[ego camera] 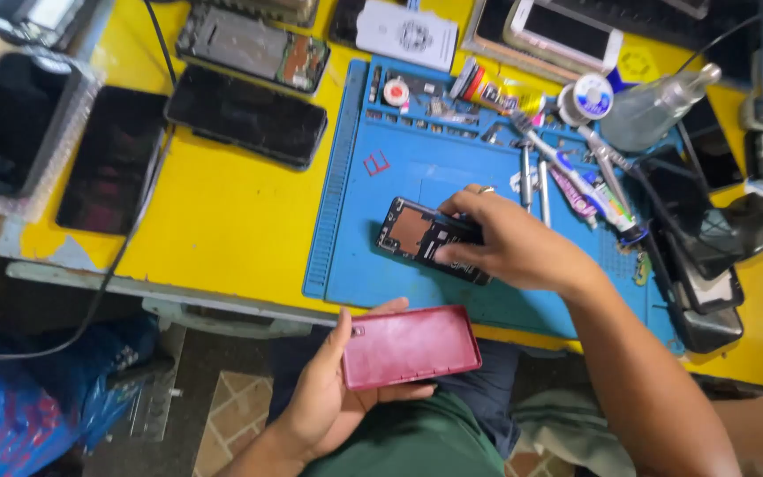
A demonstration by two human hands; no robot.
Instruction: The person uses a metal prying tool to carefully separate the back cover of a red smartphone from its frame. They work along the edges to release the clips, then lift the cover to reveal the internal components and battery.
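Red phone back cover lies gripped in the person's left hand over the lap, at six o'clock from the blue repair mat. At twelve o'clock from it, the right hand clasps an opened black phone body flat on the mat. At three o'clock, tweezers and glue tubes lie on the yellow table.

One view only — a head-worn camera, looking steeply down and slightly forward from above the person's lap onto the yellow tabletop. It sits close, within arm's reach, framing the blue repair mat mid-picture, the tabletop's near edge, and below it the knees and tiled floor — both forearms enter from the bottom
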